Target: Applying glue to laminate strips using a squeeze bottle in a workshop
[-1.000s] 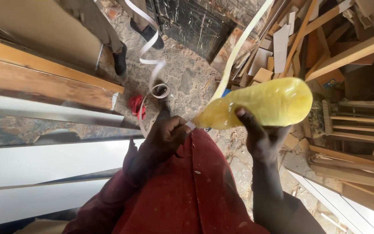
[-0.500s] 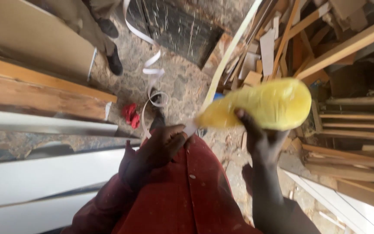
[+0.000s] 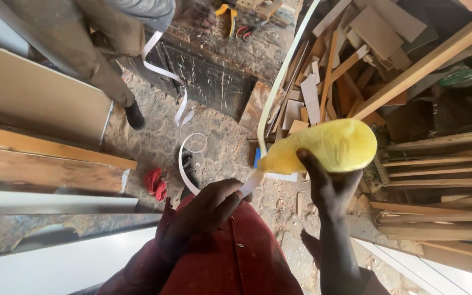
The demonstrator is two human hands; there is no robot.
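My right hand [image 3: 331, 188] grips a smooth, bulbous yellow plastic bottle [image 3: 329, 147]; my left hand [image 3: 203, 216] pinches thin white edge strip [image 3: 249, 186] near its nozzle.

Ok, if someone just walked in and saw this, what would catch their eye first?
Probably the yellow bottle, held tilted in the right hand at centre right, its nozzle against a pale strip. The left hand pinches that strip just below, over a red garment. Behind, at upper right, lies a heap of wood offcuts.
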